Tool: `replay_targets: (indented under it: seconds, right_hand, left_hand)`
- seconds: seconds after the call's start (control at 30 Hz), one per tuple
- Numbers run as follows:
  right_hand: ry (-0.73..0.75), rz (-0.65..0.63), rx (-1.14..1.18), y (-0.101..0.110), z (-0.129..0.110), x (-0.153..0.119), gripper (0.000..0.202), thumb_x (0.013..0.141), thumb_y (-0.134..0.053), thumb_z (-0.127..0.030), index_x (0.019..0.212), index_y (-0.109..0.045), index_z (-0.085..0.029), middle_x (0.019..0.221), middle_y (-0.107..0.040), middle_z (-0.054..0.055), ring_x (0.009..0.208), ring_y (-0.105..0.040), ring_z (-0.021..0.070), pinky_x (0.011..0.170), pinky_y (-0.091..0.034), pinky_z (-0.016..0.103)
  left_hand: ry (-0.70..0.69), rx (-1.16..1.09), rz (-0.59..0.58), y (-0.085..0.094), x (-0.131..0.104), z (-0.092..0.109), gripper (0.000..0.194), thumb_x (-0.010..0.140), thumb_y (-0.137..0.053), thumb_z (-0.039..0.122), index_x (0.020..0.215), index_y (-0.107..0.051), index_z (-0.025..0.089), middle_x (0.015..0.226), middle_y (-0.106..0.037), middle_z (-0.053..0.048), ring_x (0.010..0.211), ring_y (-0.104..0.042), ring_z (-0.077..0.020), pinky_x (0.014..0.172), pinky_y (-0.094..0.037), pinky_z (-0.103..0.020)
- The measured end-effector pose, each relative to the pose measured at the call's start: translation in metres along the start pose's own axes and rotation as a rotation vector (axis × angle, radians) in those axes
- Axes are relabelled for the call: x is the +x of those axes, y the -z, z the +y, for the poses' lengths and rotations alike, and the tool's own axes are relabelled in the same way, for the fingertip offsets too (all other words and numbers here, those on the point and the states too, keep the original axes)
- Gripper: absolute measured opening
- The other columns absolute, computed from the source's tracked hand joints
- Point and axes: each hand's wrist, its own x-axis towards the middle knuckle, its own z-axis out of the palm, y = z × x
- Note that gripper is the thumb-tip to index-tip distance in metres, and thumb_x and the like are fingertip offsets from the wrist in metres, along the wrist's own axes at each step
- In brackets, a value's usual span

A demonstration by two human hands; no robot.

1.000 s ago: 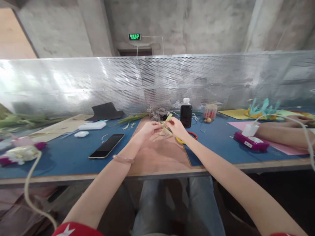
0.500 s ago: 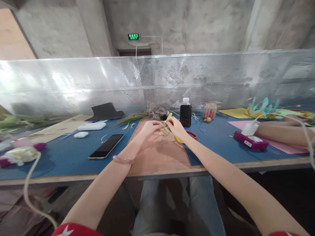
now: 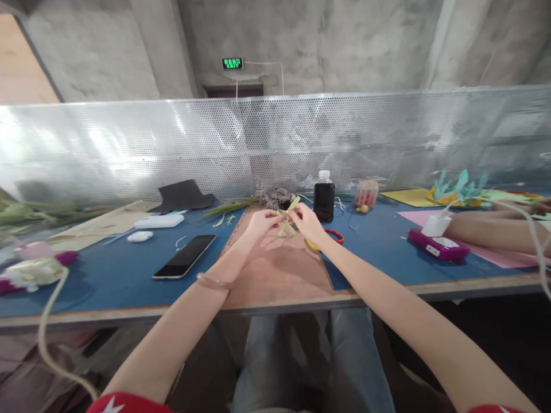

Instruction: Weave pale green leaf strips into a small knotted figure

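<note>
Between my two hands, over the brown board (image 3: 275, 269), is a small bundle of pale yellow-green strips (image 3: 287, 228). My left hand (image 3: 263, 222) pinches it from the left, fingertips together. From the right, my right hand (image 3: 306, 221) is closed on the same strips, one end poking up above its fingers. Some strip ends hang below the fingertips. How the strips cross or knot is too small to make out. A coil of grey cord (image 3: 275, 198) lies just behind my hands. Beside my right wrist are scissors with red handles (image 3: 334, 236), partly hidden by the arm.
A phone (image 3: 185, 257) and a white case (image 3: 140, 236) lie left. A black phone (image 3: 323, 202) leans on a bottle, near a clear jar (image 3: 367, 194). Rightward are a purple power strip (image 3: 438, 245) and another person's arm (image 3: 495, 232). A perforated metal screen (image 3: 193, 149) stands behind.
The strips have shifted between my fingertips, and more of their ends now fan out below. Both hands stay in nearly the same place.
</note>
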Motion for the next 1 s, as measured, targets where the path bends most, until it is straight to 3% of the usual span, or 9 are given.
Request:
replay_targets:
  seconds: [0.23,0.4,0.57,0.73,0.83,1.0]
  right_hand:
    - [-0.092,-0.069,0.073,-0.001,0.008,0.000,0.024,0.090,-0.043,-0.031,0.103,-0.052,-0.013,0.076,-0.057,0.000,0.052,-0.052,0.0059,0.046,-0.045,0.019]
    - [-0.034,-0.237,0.090,0.008,-0.003,0.001,0.024,0.089,-0.045,-0.029,0.105,-0.051,-0.012,0.075,-0.057,-0.001,0.049,-0.051,0.0050,0.044,-0.045,0.018]
    - [0.038,-0.338,0.005,0.012,-0.005,-0.001,0.020,0.087,-0.048,-0.028,0.093,-0.057,-0.011,0.071,-0.058,-0.001,0.052,-0.053,0.0061,0.049,-0.047,0.020]
    - [0.124,-0.242,-0.143,0.014,-0.002,0.003,0.018,0.083,-0.054,-0.029,0.086,-0.059,-0.012,0.086,-0.059,0.003,0.075,-0.056,0.0128,0.070,-0.047,0.032]
    - [0.166,-0.164,-0.209,0.018,0.000,0.008,0.015,0.081,-0.056,-0.028,0.083,-0.060,-0.013,0.101,-0.057,0.005,0.098,-0.050,0.0189,0.087,-0.038,0.042]
    - [0.162,-0.190,-0.224,0.024,0.005,0.012,0.015,0.080,-0.057,-0.027,0.080,-0.060,-0.012,0.103,-0.057,0.005,0.106,-0.048,0.0207,0.092,-0.034,0.045]
  left_hand:
    - [-0.031,0.090,0.104,0.007,0.008,-0.008,0.018,0.084,-0.052,0.027,0.087,-0.057,0.011,0.082,-0.060,-0.002,0.069,-0.058,-0.0120,0.062,-0.049,-0.028]
    - [-0.037,0.157,0.112,0.009,0.009,-0.009,0.018,0.084,-0.052,0.027,0.090,-0.057,0.011,0.084,-0.060,-0.003,0.071,-0.058,-0.0128,0.064,-0.050,-0.030]
    - [-0.045,0.246,0.090,0.008,0.005,-0.004,0.018,0.084,-0.052,0.028,0.087,-0.057,0.011,0.081,-0.060,-0.002,0.068,-0.058,-0.0119,0.062,-0.049,-0.028]
    - [-0.066,0.313,0.062,0.007,0.002,0.000,0.018,0.083,-0.053,0.028,0.086,-0.058,0.011,0.079,-0.060,-0.002,0.066,-0.057,-0.0116,0.061,-0.049,-0.028]
    - [-0.090,0.313,0.008,0.005,-0.002,0.003,0.017,0.083,-0.053,0.027,0.085,-0.057,0.011,0.078,-0.059,-0.001,0.065,-0.057,-0.0111,0.060,-0.049,-0.027]
    - [-0.119,0.268,-0.125,0.002,-0.007,0.008,0.017,0.083,-0.053,0.026,0.082,-0.057,0.010,0.073,-0.059,0.000,0.061,-0.056,-0.0100,0.058,-0.049,-0.026]
